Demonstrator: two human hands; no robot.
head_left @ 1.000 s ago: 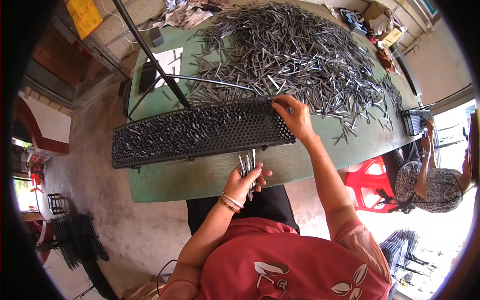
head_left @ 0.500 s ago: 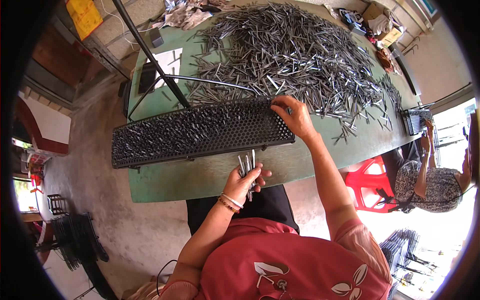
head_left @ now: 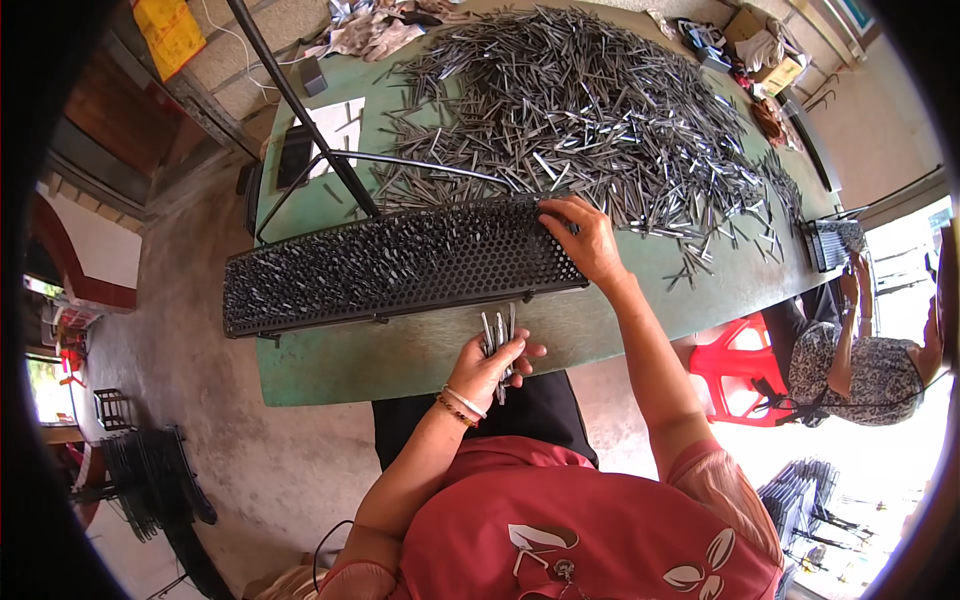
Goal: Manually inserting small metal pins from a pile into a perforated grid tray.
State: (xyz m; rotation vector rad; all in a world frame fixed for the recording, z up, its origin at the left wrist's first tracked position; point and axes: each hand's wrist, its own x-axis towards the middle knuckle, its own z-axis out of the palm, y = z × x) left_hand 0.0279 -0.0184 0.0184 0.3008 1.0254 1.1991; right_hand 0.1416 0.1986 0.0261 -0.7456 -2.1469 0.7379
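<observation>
My left hand (head_left: 482, 370) is closed around several thin, flat metal strips (head_left: 499, 328), held just below the front edge of a long black perforated rack (head_left: 500, 266). Dark strips stand packed in the holes across its left part and along its upper edge; many round holes show bare toward the right. At the rack's upper right end, my right hand (head_left: 590, 243) has its thumb and fingers drawn together against the perforated face. Whatever lies between those fingertips is too small or hidden to make out. A large heap of loose metal strips (head_left: 590, 120) lies behind the rack.
The rack rests on a green table (head_left: 330, 378), with a black metal post (head_left: 335, 165) rising behind it. White paper (head_left: 345, 120) lies at the far left. On the right a co-worker (head_left: 870, 370) handles another rack (head_left: 832, 245), near a red stool (head_left: 735, 375).
My right hand has shifted slightly left and down along the rack's upper right end. The left hand stays almost in place, its strips moved slightly right and down.
</observation>
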